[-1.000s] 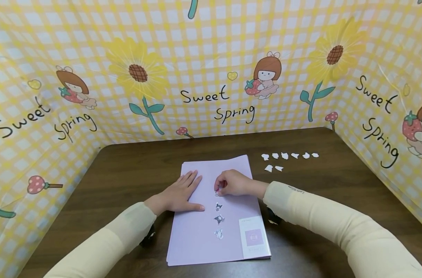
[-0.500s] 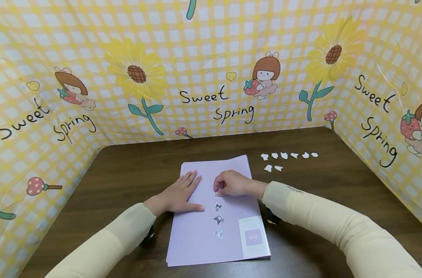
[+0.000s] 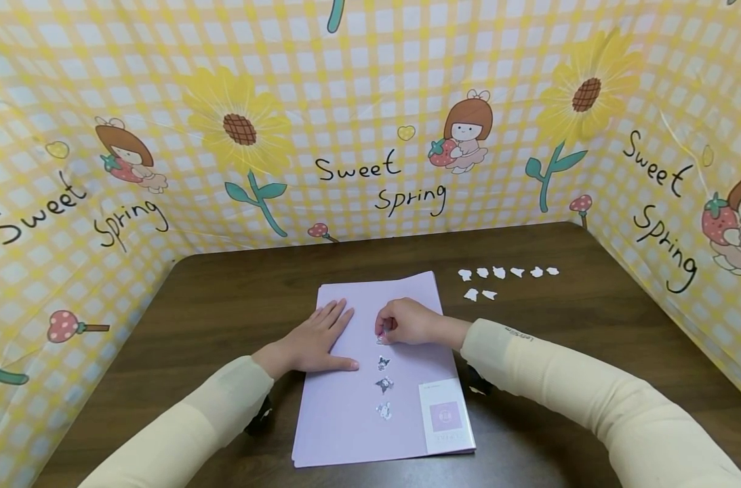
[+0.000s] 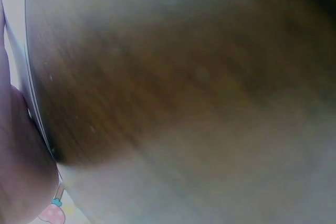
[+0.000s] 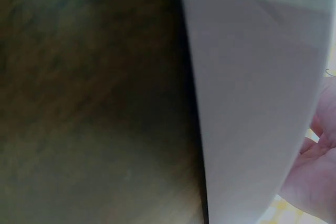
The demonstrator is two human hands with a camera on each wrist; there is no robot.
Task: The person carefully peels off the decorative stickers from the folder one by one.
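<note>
On the lilac paper pad (image 3: 358,434) my left hand (image 3: 312,342) lies flat, fingers spread and thumb pointing toward the middle. My right hand (image 3: 409,321) has its fingers curled, and thumb and fingertips pinch a small sticker (image 3: 380,339) right at the sheet's surface. Below it, three small grey-and-white character stickers run down the sheet in a column: one (image 3: 384,363) close under the fingers, a darker one (image 3: 384,385), and a paler one (image 3: 384,411). In the left wrist view only the edge of the left hand (image 4: 23,161) shows. The right wrist view catches part of the right hand (image 5: 312,174).
Several white cut-out pieces (image 3: 499,273) lie in two rows on the dark wooden table (image 3: 236,285), right of the pad. A white label (image 3: 446,417) with a purple square covers the pad's near right corner. Yellow checked cloth (image 3: 358,88) hangs around the table.
</note>
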